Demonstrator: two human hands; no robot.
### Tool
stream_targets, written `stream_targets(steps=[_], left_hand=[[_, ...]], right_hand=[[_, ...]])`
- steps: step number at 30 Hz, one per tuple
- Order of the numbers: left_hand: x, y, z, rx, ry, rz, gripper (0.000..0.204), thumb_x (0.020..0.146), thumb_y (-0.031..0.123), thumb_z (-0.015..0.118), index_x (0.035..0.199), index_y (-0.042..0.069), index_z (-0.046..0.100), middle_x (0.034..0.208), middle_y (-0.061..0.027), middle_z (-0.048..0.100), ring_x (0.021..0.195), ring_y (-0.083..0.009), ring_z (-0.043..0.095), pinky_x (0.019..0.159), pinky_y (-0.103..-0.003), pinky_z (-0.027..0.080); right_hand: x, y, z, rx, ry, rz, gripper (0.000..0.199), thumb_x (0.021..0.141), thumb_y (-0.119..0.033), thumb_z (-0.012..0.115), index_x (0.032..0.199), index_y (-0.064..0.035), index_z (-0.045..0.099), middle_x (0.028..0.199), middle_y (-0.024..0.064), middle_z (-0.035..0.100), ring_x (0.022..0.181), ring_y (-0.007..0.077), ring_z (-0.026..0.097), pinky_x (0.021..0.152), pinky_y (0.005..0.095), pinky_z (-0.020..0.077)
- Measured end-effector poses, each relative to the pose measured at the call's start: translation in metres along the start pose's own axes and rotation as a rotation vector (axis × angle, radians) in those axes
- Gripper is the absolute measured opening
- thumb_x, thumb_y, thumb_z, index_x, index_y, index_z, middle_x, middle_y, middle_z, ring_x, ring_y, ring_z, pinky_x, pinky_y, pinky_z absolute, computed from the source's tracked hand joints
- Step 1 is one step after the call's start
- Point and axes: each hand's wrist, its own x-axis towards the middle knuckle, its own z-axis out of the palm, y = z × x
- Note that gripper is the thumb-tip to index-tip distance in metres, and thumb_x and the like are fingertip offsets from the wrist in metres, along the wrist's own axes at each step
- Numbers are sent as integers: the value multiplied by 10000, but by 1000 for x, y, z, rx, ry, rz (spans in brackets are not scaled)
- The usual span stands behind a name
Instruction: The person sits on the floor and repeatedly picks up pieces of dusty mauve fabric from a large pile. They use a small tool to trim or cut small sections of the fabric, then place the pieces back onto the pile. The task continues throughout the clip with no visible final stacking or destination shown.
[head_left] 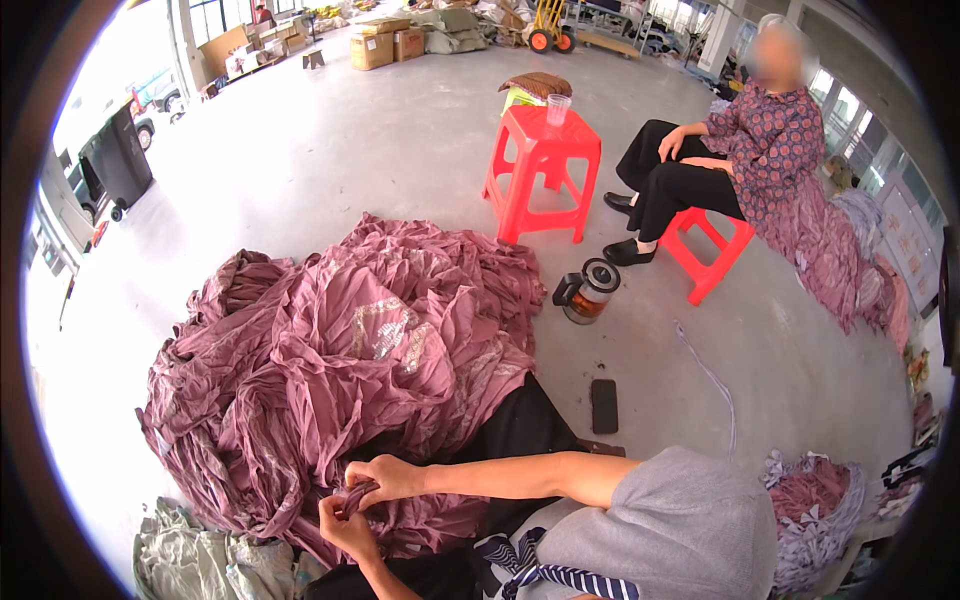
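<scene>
A big crumpled heap of mauve fabric (400, 330) with paler patterned patches lies in front of me and across my legs. At its near edge my right hand (390, 479) pinches a small gathered fold of the cloth. Just below it, my left hand (345, 528) grips the same fold, fingers closed and nearly touching the right hand. Whether anything small sits between the fingertips cannot be made out. Pale grey-green cloth (200, 555) is bunched beside the heap at lower left.
A glass pot of amber liquid (590, 292) and a black phone (604, 406) are on the floor. Beyond stands a red stool (545, 165) with a clear cup (558, 109). A seated person (765, 150) is at right. A pale cord (712, 375) lies nearby.
</scene>
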Motion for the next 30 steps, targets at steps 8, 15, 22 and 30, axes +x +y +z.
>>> stream_targets(steps=[8, 15, 22, 30], left_hand=[[4, -4, -14, -223, 195, -89, 158, 643, -120, 466, 702, 24, 444, 709, 9, 433, 671, -99, 411, 679, -196, 359], [-1, -37, -26, -287, 249, -100, 144, 647, -99, 491, 695, 32, 455, 702, 6, 445, 678, -101, 422, 693, -207, 368], [6, -63, -32, -310, 279, -50, 96, 663, -55, 520, 693, 24, 474, 698, 1, 455, 683, -118, 446, 699, -217, 377], [6, -117, -102, 284, 252, -401, 595, 555, 304, 669, 1086, 55, 569, 989, -215, 591, 878, -362, 553, 828, -520, 413]], right_hand=[[-34, 81, 10, -673, -11, 87, 199, 679, -121, 648, 834, -50, 545, 894, 116, 569, 887, 305, 590, 663, 405, 488], [-68, 97, -17, -665, -71, 600, 195, 711, -76, 576, 896, -17, 565, 805, 203, 626, 801, 383, 612, 684, 477, 479], [-115, 101, -29, -549, 15, 757, 236, 691, -84, 594, 922, -38, 602, 847, 193, 636, 846, 362, 614, 720, 452, 471], [-51, -21, -97, -600, 99, 269, 318, 610, -37, 632, 911, -43, 528, 696, 137, 614, 673, 323, 609, 579, 432, 443]])
